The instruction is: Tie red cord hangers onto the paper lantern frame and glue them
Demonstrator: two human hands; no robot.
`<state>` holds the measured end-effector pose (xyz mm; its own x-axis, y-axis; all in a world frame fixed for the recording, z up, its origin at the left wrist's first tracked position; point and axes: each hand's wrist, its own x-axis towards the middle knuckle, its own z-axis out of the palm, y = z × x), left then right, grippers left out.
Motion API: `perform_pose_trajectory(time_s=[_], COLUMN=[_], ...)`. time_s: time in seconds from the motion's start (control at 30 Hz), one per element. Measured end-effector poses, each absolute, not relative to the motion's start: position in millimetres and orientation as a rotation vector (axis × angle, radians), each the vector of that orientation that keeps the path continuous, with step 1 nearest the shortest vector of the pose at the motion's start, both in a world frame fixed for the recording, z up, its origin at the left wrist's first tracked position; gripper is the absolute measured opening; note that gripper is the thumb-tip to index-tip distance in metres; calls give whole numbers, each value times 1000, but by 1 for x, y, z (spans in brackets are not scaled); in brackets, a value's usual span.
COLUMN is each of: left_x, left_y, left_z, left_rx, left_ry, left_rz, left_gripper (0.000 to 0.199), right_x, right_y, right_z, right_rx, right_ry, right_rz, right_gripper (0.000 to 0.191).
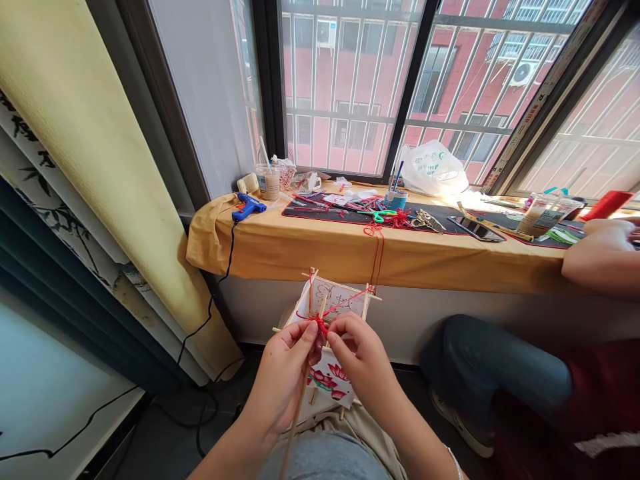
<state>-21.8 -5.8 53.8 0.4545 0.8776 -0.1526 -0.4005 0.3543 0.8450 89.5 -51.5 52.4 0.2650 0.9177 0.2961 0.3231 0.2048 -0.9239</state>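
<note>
While both hands [286,368] [361,353] pinch cord [321,325] — red, knotted — wooden sticks [366,307] cross nearby.

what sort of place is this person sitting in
Probably a home or small classroom used for crafts, though which is unclear. A covered windowsill ledge serves as a worktop, holding a blue glue gun and green scissors, beneath a barred window.

Your cord [321,324] is red, your sticks [295,424] pale tan. The near paper [330,381] is white, patterned with red flowers [339,373] and green; the far paper [325,287] is white with dark marks [343,295], perhaps writing, too small to read. Ahead of you, the cloth [300,248] is golden orange, the mat [320,214] black edged red, the glue gun [249,207] blue, the scissors [379,217] green.
</note>
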Motion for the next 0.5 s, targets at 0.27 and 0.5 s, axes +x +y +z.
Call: perform_pose_trajectory(time_s=[0.27, 0.5], left_x=[-22, -23], left_y=[-5, -7], left_z=[51, 56], left_rx=[836, 812], left_ry=[680, 641], left_rz=[931, 906], left_gripper=[31, 30], right_x=[92, 97], right_y=[-56, -64], right_z=[55, 59], right_rx=[-1211, -1298], right_ry=[-1100, -1228], right_rz=[1220, 1144], right_gripper=[30, 32])
